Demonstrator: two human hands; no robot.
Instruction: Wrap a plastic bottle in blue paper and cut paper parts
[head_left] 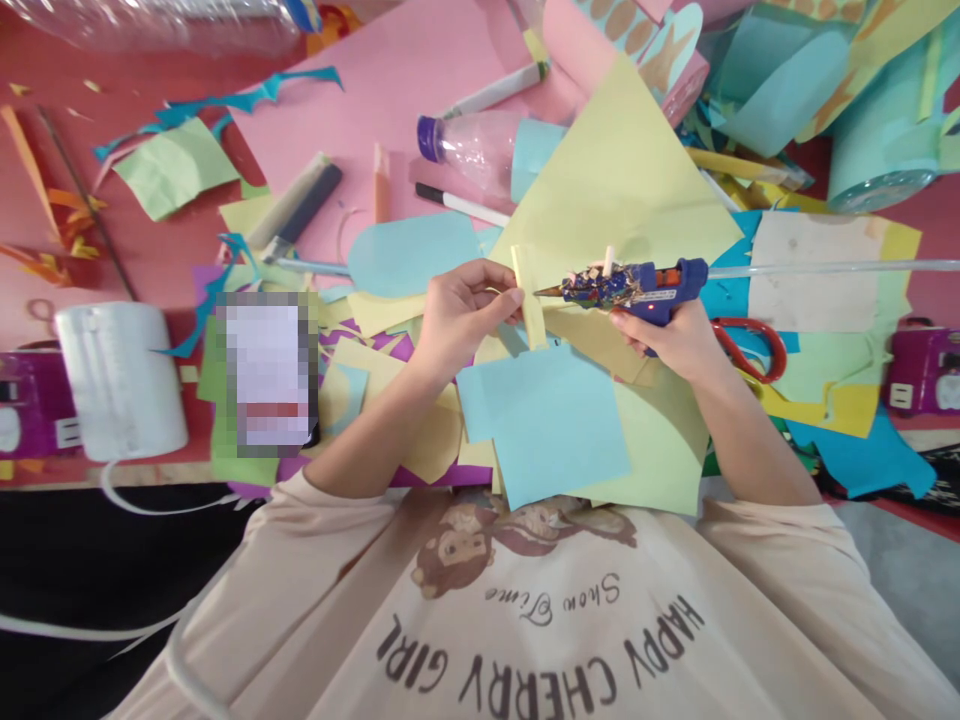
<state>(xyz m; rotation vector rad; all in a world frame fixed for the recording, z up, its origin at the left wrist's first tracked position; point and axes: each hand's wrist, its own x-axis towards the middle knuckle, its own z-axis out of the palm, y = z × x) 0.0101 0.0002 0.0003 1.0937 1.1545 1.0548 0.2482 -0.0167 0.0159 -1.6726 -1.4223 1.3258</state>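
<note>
My left hand pinches a narrow pale-yellow paper strip that stands nearly upright between thumb and fingers. In my right hand is a blue glue gun, its nozzle pointing left with the tip at or very near the strip; I cannot tell whether they touch. A clear glue stick runs out of the gun's rear to the right. Beneath my hands lie a light-blue paper piece and a large pale-yellow sheet.
A plastic bottle lies beyond my hands, beside a black-capped marker. Red-handled scissors rest right of my right wrist. At left are a phone with a blurred screen and a white power strip with a cable.
</note>
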